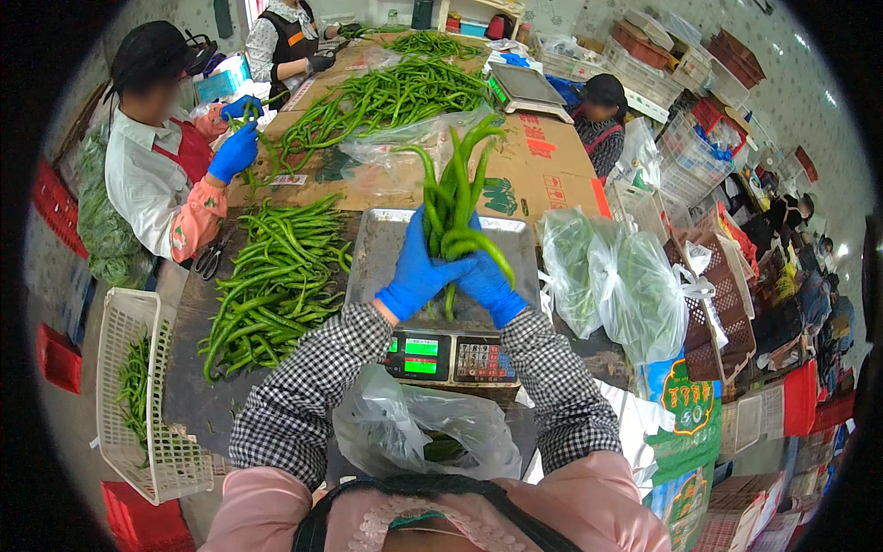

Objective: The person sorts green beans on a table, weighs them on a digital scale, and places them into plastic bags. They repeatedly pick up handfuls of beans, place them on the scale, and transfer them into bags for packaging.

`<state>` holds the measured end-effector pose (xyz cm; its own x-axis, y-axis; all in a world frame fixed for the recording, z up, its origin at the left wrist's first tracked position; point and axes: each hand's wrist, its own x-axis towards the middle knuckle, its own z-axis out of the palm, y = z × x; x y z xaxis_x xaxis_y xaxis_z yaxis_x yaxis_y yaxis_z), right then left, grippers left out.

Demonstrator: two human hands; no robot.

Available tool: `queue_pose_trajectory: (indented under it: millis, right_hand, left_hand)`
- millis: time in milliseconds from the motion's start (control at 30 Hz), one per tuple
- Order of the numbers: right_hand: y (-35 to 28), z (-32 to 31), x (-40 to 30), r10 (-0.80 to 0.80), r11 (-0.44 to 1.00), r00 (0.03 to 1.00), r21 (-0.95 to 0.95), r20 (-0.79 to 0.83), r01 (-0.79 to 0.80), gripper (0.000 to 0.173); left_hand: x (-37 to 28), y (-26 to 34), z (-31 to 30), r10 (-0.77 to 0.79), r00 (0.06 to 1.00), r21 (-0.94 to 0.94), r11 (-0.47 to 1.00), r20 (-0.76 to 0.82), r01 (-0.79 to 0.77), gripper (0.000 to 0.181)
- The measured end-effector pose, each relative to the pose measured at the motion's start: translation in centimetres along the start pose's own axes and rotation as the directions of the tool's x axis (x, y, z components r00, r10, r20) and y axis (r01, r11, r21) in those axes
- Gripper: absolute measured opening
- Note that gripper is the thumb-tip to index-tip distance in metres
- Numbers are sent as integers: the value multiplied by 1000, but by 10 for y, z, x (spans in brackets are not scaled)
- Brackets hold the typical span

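Note:
My left hand [419, 272] and my right hand [488, 283], both in blue gloves, grip a bunch of long green chili peppers [452, 200] between them, the peppers pointing mostly upward. Both hands are above the steel pan of a digital scale [376, 259], whose display and keypad face me. To the left of the scale lies a large pile of green peppers [276, 283], with black-handled scissors [208, 262] at its far left side. Close to my body, an open clear plastic bag [428, 421] holds something green. Filled, tied plastic bags [641, 297] lie right of the scale.
A white plastic basket [155, 393] with peppers stands at the left edge. Co-workers are at the left [159, 145], far side [279, 41] and right [601, 124]. Another pepper heap [407, 90] and a second scale [528, 86] are on the cardboard-covered far part. Brown crates [710, 310] stand right.

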<state>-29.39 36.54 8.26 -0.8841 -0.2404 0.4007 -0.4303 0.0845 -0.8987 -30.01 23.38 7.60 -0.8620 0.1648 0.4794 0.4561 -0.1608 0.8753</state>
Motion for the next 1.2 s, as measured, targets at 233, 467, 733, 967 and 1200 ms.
queue_pose_trajectory:
  millis: [233,467,733,967,1200]
  right_hand:
    - [26,16,-12,-10,999,998,49,-68,14,76]
    - [2,20,-4,-23,997,997,67,-73,28,70]
    - [47,28,-19,116,959,986,273,-122,-79,75]
    - [-14,10,2,291,832,954,512,-76,-213,40]
    - [-88,23,-22,483,484,874,845,-44,-225,33]
  left_hand:
    - [-16,1,0,-151,988,-157,977,-14,147,93]
    - [-15,5,-10,-81,997,-53,995,20,82,92]
    - [-32,-14,-1,-96,995,-96,990,37,99,82]
    - [17,62,-8,-309,924,-26,946,226,323,74]
    - [13,101,-16,-283,900,504,860,333,84,85]
